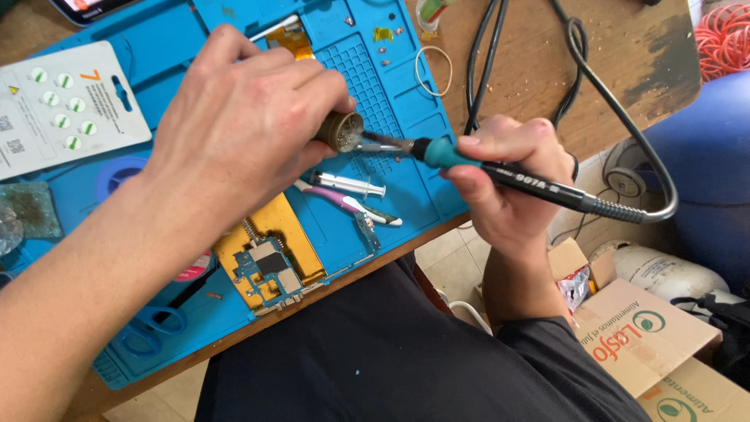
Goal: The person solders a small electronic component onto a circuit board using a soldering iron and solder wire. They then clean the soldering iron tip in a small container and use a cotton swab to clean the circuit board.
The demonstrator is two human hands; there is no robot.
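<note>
Left hand (pixel 242 117) is up over the blue mat (pixel 406 180), fingers curled tight around a small round tin (pixel 341 130), its open mouth tipped toward the right. Right hand (pixel 512 176) is closed in a pen grip on the soldering iron (pixel 500 173), teal collar forward, black handle running back under the fingers. The iron's tip sits right at the mouth of the tin, touching or just inside it; hard to tell which from here. The iron's black cable (pixel 625 117) loops away over the counter (pixel 531 47) and off its edge.

Below the hands, on the mat, a clear syringe (pixel 351 184) lies flat, and just beside it a pair of pink-handled tweezers (pixel 351 205). Nearer the body, a small circuit board (pixel 269 273) rests on a yellow sheet (pixel 293 227), close to the mat's front edge. Blue scissors (pixel 152 324) lie at the mat's lower left corner, partly under the left forearm. A white card (pixel 58 105) with green dots sits at the upper left of the mat. A rubber band (pixel 433 70) lies on the bare wood past the mat. Cardboard boxes (pixel 641 336) stand on the floor to the right.
</note>
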